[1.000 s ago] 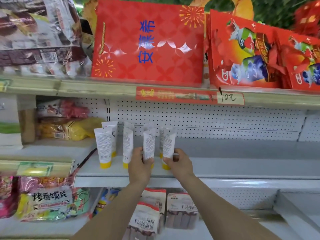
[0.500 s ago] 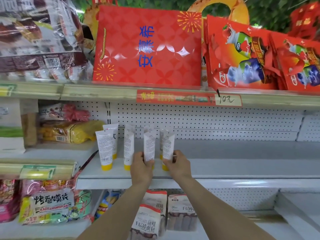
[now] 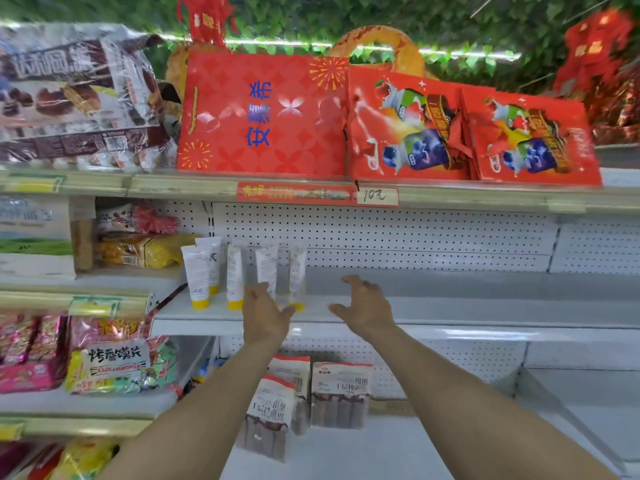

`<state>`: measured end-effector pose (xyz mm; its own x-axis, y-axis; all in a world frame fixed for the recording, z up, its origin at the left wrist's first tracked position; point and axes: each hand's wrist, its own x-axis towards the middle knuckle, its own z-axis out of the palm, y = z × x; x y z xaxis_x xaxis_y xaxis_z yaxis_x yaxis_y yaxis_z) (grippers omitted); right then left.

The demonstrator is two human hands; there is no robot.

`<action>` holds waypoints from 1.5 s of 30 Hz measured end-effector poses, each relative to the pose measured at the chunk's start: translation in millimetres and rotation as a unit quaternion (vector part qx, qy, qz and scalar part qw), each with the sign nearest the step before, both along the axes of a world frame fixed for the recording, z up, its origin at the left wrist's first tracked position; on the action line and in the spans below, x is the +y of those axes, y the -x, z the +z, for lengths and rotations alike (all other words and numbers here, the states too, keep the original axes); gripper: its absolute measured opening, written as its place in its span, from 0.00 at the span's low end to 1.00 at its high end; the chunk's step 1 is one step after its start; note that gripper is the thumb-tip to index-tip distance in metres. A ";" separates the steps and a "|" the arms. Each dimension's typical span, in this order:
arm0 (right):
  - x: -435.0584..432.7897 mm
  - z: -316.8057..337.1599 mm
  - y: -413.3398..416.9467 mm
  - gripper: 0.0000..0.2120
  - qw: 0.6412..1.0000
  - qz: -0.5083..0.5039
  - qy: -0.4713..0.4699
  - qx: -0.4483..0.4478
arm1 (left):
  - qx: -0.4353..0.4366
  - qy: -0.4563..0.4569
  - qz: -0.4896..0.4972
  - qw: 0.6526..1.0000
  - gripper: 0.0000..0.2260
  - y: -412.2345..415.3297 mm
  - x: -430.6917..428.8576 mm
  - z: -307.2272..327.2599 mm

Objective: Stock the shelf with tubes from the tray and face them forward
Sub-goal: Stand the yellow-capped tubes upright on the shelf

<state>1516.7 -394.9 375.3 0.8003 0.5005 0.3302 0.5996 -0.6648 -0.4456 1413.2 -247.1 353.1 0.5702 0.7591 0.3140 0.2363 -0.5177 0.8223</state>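
The long grey shelf [image 3: 450, 306] is mostly bare, with the white tubes [image 3: 235, 275] standing on their yellow caps in rows at its left end so shoppers can see them, while the left hand [image 3: 265, 315] and right hand [image 3: 363, 306] hover open, holding nothing.

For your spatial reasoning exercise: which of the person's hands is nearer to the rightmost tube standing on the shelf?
Left. The left hand is open just in front of the rightmost tube, fingertips near its cap. The right hand is open further right, clear of it.
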 end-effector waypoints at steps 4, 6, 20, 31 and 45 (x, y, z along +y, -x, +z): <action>-66.5 19.0 19.7 0.31 0.995 0.008 0.051 -0.081 | 0.014 -0.078 0.009 0.997 0.29 21.6 -59.2 12.6; -99.4 23.2 30.2 0.31 0.993 0.021 0.059 -0.100 | 0.020 -0.098 0.011 0.995 0.30 31.9 -91.6 14.4; -258.5 -32.7 62.6 0.32 0.992 0.061 0.091 -0.054 | 0.109 -0.122 0.003 0.986 0.30 72.1 -246.0 -32.4; -255.1 -164.3 24.8 0.31 0.983 0.027 0.163 0.075 | 0.213 -0.055 -0.052 0.974 0.33 38.8 -234.2 -169.5; -220.9 -404.6 25.6 0.30 0.910 -0.004 0.195 0.365 | 0.420 0.119 -0.087 0.895 0.25 43.1 -193.3 -398.5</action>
